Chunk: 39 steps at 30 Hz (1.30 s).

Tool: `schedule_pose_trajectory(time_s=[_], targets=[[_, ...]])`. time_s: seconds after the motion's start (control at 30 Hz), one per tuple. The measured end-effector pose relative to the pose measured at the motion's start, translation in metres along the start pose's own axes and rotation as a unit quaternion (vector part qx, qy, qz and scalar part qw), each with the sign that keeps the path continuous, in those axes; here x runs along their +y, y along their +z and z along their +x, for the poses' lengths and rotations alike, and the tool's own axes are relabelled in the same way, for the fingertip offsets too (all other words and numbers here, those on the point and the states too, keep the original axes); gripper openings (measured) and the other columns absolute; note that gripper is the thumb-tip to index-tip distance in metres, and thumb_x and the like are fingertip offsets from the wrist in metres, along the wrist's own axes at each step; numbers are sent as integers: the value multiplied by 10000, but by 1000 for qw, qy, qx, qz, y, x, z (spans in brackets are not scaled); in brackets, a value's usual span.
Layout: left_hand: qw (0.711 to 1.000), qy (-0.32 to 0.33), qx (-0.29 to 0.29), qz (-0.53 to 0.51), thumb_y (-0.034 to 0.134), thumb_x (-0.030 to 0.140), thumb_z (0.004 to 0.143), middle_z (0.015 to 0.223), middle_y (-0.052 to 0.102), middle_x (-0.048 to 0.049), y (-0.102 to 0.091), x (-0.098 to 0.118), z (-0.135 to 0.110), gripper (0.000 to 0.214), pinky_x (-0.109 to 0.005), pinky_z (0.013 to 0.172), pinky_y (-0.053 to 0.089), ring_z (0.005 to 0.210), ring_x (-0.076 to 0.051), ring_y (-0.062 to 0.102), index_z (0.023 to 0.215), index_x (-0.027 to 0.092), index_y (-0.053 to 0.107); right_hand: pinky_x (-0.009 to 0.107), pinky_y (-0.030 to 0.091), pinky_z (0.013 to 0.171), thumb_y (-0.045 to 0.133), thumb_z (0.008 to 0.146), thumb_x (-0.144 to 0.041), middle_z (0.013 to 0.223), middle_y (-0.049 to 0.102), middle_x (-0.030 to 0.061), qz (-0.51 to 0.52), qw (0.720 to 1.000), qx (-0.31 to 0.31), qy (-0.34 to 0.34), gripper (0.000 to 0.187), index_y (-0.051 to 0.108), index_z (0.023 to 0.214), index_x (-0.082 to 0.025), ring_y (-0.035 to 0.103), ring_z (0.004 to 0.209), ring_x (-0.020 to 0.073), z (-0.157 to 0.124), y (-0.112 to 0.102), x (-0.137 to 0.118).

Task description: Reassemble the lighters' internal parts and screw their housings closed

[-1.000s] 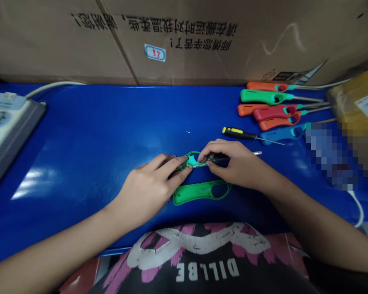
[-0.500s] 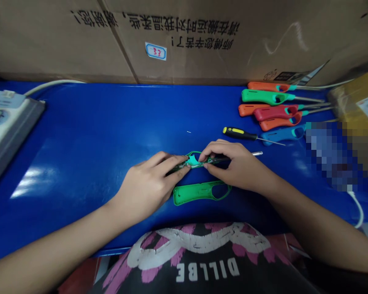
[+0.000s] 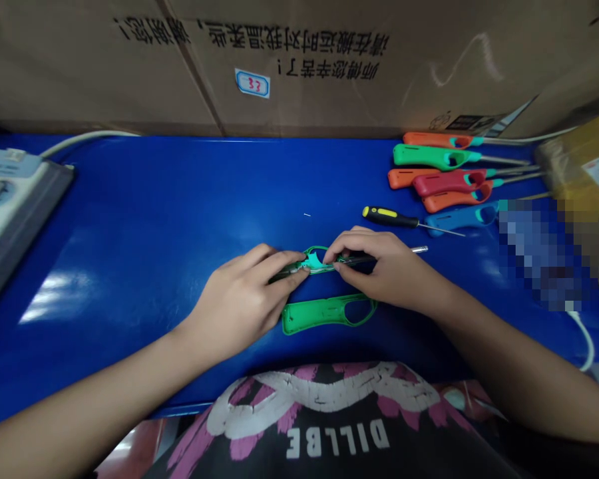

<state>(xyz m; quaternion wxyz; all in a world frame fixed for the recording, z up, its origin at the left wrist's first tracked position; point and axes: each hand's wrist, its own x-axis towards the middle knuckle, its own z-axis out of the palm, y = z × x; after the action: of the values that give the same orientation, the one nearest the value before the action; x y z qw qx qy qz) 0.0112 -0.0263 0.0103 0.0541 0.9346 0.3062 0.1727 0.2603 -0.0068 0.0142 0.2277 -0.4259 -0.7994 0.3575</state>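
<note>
An opened green long-neck lighter [image 3: 315, 261] lies between my hands, its teal trigger and thin inner parts showing. My left hand [image 3: 252, 289] pinches the handle end, and the fingers cover much of it. With thumb and forefinger, my right hand [image 3: 384, 266] grips it near the neck, where the metal tube [image 3: 420, 249] sticks out beyond the knuckles. Just below, on the near side, rests the loose green handle half [image 3: 317, 314], hollow side up, with its finger loop to the right. The small inner parts are too fine to make out.
A black and yellow screwdriver [image 3: 392, 217] lies beyond my right hand. Several coloured lighters [image 3: 452, 184] are piled at the back right, near a blurred-out object [image 3: 544, 256]. A small pin-like piece [image 3: 307, 214], a power strip [image 3: 24, 199] and a cardboard box [image 3: 299, 113] stand around.
Hardly anything differs. My right thumb has shifted very slightly along the lighter; both hands keep their places on it.
</note>
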Motion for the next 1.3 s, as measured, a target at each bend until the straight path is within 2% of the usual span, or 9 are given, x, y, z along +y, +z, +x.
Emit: schedule_pose_trajectory(time_s=[0.27, 0.4, 0.53, 0.63, 0.73, 0.9, 1.03, 1.17, 1.3], targets=[[985, -6, 63, -162, 705, 220, 913, 1209, 708, -96, -17, -21, 2, 238, -407, 962, 549, 1114, -239, 652, 1147, 184, 717, 360, 459, 899, 636, 931, -243, 1013, 679, 49, -99, 990, -8, -101, 86, 688, 984, -200, 604, 935, 183, -8, -25, -5], [985, 100, -53, -129, 714, 406, 900, 947, 723, -62, -30, -23, 1, 247, -361, 700, 533, 826, -217, 661, 989, 175, 715, 376, 470, 813, 723, 869, -478, 1020, 691, 48, -208, 954, -175, -128, 334, 668, 1041, -196, 622, 936, 228, -17, -25, -16], [980, 123, -121, -98, 627, 363, 957, 898, 705, -67, -26, -10, -1, 234, -351, 660, 543, 783, -221, 667, 974, 142, 700, 374, 465, 767, 631, 949, -322, 923, 709, 26, -242, 932, -233, -135, 151, 671, 995, -183, 636, 842, 213, -22, -15, -25], [981, 115, -98, -121, 572, 239, 977, 914, 722, -67, -26, -4, -2, 220, -322, 678, 570, 800, -204, 690, 1124, 113, 676, 348, 476, 732, 553, 984, -250, 884, 714, 9, -194, 948, -225, -113, 145, 690, 996, -203, 645, 807, 192, -22, -14, -27], [990, 97, -32, -100, 603, 306, 974, 1105, 732, -127, -32, -5, -2, 437, -346, 742, 604, 946, -247, 714, 1342, 72, 566, 311, 519, 815, 546, 999, -282, 1026, 739, 8, -101, 977, -177, -60, 211, 666, 1167, -238, 686, 918, 166, -22, -16, -29], [994, 90, 35, -58, 625, 270, 974, 1129, 740, -125, -36, -11, -2, 369, -366, 802, 622, 953, -249, 732, 1311, 120, 609, 266, 558, 906, 660, 934, -336, 1170, 735, 4, -17, 994, -103, -25, 468, 549, 1386, -282, 710, 1026, 147, -23, -14, -31], [978, -52, 28, -201, 581, 291, 1003, 969, 774, -75, -37, -18, 0, 237, -243, 736, 609, 811, -169, 750, 1158, 149, 692, 283, 553, 960, 698, 915, -311, 1193, 717, 67, -150, 978, 36, -139, 458, 579, 1345, -209, 692, 1078, 177, -21, -14, -24], [866, -283, 12, -411, 566, 363, 1009, 620, 705, 15, -39, -21, 7, 241, -149, 410, 466, 402, -71, 573, 1005, 154, 686, 245, 558, 925, 606, 967, -168, 1134, 737, 39, -208, 959, 121, -148, 429, 535, 1385, -231, 705, 991, 139, -16, -8, -16], [796, -348, 30, -494, 582, 400, 995, 604, 692, 5, -35, -24, 13, 287, -144, 408, 446, 388, -58, 535, 923, 139, 677, 292, 582, 882, 685, 929, -328, 1110, 712, 71, -198, 965, 109, -131, 469, 559, 1364, -205, 701, 981, 180, -13, 2, -15]])
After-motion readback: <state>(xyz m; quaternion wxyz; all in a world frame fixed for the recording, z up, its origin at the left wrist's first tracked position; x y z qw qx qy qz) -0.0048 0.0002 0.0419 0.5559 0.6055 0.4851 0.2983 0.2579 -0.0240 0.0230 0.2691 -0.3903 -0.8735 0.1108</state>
